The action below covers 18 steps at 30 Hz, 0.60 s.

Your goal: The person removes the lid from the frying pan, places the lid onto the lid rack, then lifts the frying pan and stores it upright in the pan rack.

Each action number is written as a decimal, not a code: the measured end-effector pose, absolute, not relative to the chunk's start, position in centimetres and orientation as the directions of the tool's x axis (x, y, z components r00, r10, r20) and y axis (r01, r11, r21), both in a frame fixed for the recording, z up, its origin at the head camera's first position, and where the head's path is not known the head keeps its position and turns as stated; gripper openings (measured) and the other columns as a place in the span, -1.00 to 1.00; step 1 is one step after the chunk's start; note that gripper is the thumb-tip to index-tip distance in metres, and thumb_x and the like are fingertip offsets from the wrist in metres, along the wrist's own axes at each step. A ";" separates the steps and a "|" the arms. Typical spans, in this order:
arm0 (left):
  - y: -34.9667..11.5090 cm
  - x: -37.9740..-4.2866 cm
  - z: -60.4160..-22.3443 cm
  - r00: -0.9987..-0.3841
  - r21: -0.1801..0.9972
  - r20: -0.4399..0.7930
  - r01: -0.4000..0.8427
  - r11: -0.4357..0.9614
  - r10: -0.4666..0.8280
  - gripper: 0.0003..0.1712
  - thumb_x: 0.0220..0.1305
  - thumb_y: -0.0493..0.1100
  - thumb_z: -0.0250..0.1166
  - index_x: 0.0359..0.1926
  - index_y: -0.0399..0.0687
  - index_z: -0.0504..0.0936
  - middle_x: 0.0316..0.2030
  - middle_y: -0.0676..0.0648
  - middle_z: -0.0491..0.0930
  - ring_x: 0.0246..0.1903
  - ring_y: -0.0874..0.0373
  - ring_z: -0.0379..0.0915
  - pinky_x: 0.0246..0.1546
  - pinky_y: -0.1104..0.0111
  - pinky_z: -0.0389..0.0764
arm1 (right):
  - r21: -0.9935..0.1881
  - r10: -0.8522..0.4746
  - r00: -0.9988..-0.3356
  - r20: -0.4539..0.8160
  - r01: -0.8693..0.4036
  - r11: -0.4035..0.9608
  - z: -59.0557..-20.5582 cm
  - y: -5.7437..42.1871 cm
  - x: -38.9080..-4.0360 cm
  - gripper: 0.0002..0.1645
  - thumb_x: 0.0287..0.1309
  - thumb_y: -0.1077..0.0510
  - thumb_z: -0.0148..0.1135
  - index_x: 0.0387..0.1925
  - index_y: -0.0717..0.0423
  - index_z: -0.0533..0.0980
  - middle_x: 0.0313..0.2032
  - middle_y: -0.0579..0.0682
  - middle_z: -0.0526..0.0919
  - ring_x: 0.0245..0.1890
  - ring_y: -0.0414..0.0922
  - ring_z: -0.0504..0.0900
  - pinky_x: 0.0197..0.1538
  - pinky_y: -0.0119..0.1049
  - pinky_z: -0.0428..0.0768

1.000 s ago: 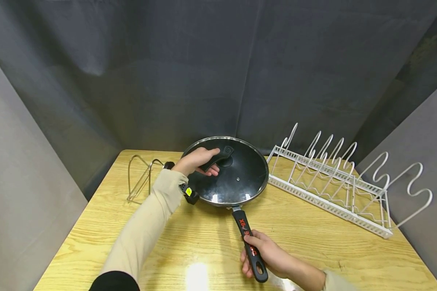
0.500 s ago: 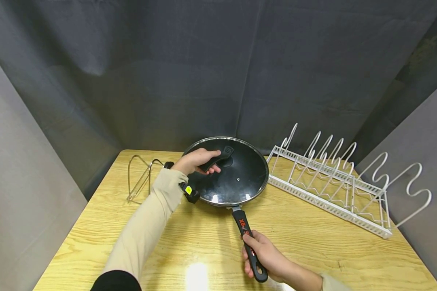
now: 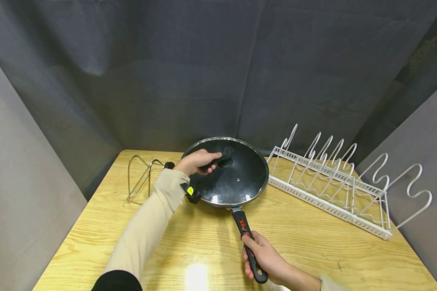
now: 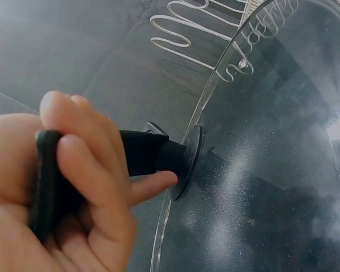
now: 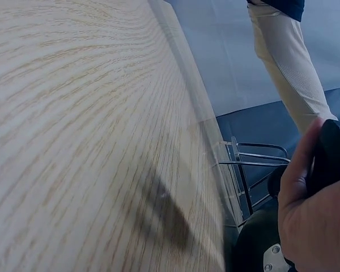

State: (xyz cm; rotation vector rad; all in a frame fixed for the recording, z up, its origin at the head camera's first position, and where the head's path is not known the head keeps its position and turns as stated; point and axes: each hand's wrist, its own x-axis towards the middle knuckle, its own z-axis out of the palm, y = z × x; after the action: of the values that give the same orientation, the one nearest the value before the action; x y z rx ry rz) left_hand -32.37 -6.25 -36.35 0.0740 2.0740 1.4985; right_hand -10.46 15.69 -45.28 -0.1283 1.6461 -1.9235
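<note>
A black frying pan (image 5: 252,241) sits on the wooden table, covered by a round glass lid (image 3: 240,184) with a metal rim. My left hand (image 3: 194,161) grips the lid's black handle (image 3: 228,152). In the left wrist view its fingers (image 4: 96,175) curl round that handle, one fingertip reaching toward the round base at the glass. My right hand (image 3: 266,254) holds the pan's long black handle (image 3: 241,221), which has red lettering and points toward me; the thumb lies along its top. In the right wrist view part of this handle shows beside the thumb.
On the right stands a white wire rack (image 3: 331,190) with wavy dividers, its left end close to the pan. A small metal wire stand (image 3: 140,182) is at the left, behind my left forearm. A dark cloth (image 3: 204,81) hangs behind the table.
My left fingers have drawn in more tightly round the lid handle. My right hand has shifted slightly on the pan handle. Pan and lid have stayed in place.
</note>
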 end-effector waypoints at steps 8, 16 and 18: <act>-6.0 -32.3 -36.3 -0.825 0.876 -0.424 -0.270 0.401 0.372 -0.51 0.42 -0.01 0.06 -0.10 -0.48 0.48 -0.69 0.04 0.41 -0.75 0.32 0.30 -0.64 0.49 0.40 | -0.927 -0.491 -0.817 -0.301 0.372 -0.051 -45.3 15.7 -10.3 -0.48 0.45 -0.02 -0.18 0.02 0.40 0.02 -0.54 -0.05 0.40 -0.78 -0.26 0.50 -0.69 -0.40 0.50; -5.9 -32.8 -36.3 -0.780 0.866 -0.485 -0.366 0.340 0.396 -0.61 0.46 -0.08 -0.01 -0.03 -0.41 0.41 -0.52 -0.10 0.65 -0.68 0.29 0.51 -0.64 0.52 0.47 | -0.926 -0.492 -0.815 -0.306 0.376 -0.048 -45.2 15.7 -10.3 -0.48 0.45 -0.01 -0.18 0.02 0.40 0.02 -0.54 -0.05 0.40 -0.77 -0.26 0.50 -0.69 -0.40 0.50; -5.9 -32.9 -36.3 -0.775 0.864 -0.492 -0.377 0.334 0.397 -0.60 0.46 -0.09 -0.02 0.00 -0.42 0.39 -0.52 -0.08 0.64 -0.69 0.30 0.48 -0.65 0.53 0.46 | -0.925 -0.493 -0.815 -0.306 0.377 -0.049 -45.2 15.7 -10.3 -0.48 0.45 -0.02 -0.18 0.02 0.40 0.02 -0.55 -0.05 0.40 -0.77 -0.26 0.50 -0.69 -0.40 0.50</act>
State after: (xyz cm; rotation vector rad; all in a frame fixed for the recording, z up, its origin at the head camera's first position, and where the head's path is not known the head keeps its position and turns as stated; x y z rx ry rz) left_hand -32.91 -5.89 -36.25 0.0171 1.9426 1.5055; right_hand -10.31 15.72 -45.16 -0.1237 1.6461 -1.9180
